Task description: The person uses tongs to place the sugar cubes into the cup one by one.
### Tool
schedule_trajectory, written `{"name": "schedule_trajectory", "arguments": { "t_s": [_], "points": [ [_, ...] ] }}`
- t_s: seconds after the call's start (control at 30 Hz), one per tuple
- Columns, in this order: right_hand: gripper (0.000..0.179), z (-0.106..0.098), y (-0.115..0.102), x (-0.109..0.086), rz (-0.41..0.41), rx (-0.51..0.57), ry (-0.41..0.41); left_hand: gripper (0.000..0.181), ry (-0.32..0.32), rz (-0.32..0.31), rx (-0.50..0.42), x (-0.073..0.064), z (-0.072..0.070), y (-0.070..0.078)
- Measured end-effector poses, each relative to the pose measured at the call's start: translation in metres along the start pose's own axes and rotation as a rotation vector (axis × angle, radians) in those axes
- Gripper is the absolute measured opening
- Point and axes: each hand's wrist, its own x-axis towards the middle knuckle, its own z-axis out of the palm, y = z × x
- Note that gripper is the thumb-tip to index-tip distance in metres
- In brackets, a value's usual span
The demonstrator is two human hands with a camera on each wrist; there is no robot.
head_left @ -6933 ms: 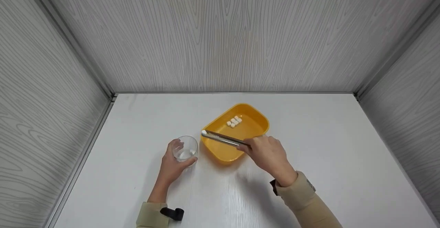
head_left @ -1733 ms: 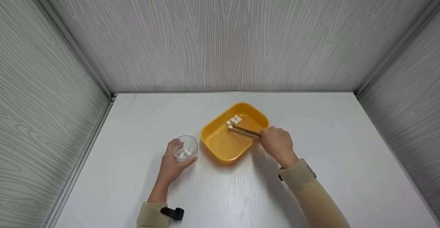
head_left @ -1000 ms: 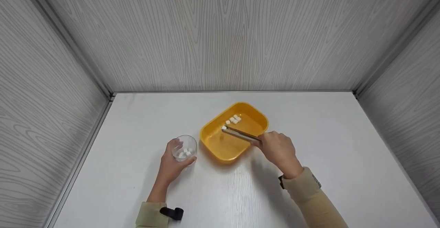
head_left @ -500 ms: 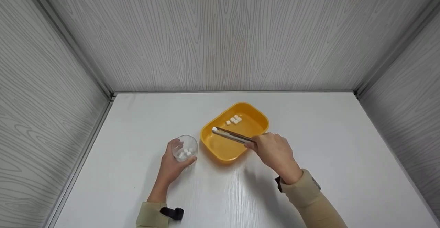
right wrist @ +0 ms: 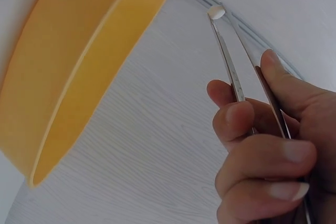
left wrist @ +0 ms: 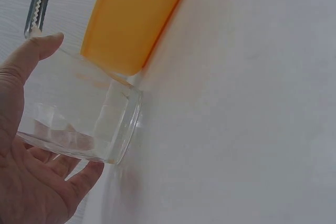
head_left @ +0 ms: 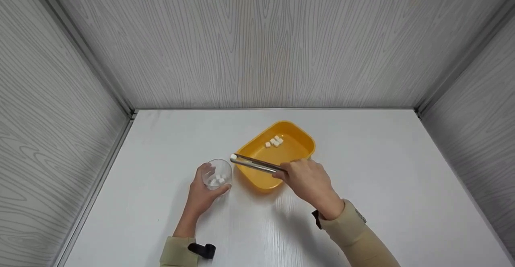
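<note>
Held cube: 1 white block (right wrist: 216, 12), matte, with softened edges, pinched between the tips of the tongs; in the head view it appears just outside the tray's left rim, near the glass.
Tongs: slim metal pair (head_left: 261, 162), shiny, with 2 arms; toothed inner edge visible in the left wrist view; arms spread along their length, tips bearing on the cube.
Right hand: fingers and thumb (head_left: 307, 180) clamped on the tongs, behind the tips.
Left hand: thumb and fingers (head_left: 201, 192) curled round the glass, thumb on the side nearer the tray.
Hands: apart from each other, 1 on each side of the tray's near end.
Glass: clear, colourless tumbler (head_left: 217, 169) with a thick base; contact between base and table cannot be told.
Cubes in glass: small white group (head_left: 220, 179) at the bottom; exact count unclear through the wall.
Tray: yellow-orange, glossy, rounded corners (head_left: 295, 151), set diagonally on the white table (head_left: 402, 178).
Cubes in tray: 5 white pieces (head_left: 276, 143) near the far-left wall; 4 clustered, 1 slightly off to the left.
Sleeves: beige (head_left: 362, 239), both arms.
Backdrop: grey wood-grain panels (head_left: 257, 41).
</note>
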Motion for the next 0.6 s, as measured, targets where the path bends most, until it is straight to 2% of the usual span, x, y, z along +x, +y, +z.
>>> {"name": "schedule_trajectory", "arguments": {
  "t_s": [0.3,0.5,0.6],
  "points": [
    [0.029,0.006,-0.014,0.004,-0.077,-0.009,0.011,0.092,0.005,0.005,0.000,-0.002,0.002,0.000],
    [0.033,0.010,-0.014,0.006,-0.126,-0.029,0.040,0.092,0.003,0.010,-0.034,-0.002,0.000,0.002],
    [0.034,0.011,-0.011,0.007,-0.120,-0.025,0.053,0.093,0.000,0.006,-0.028,-0.002,-0.001,0.003]
  ]
}}
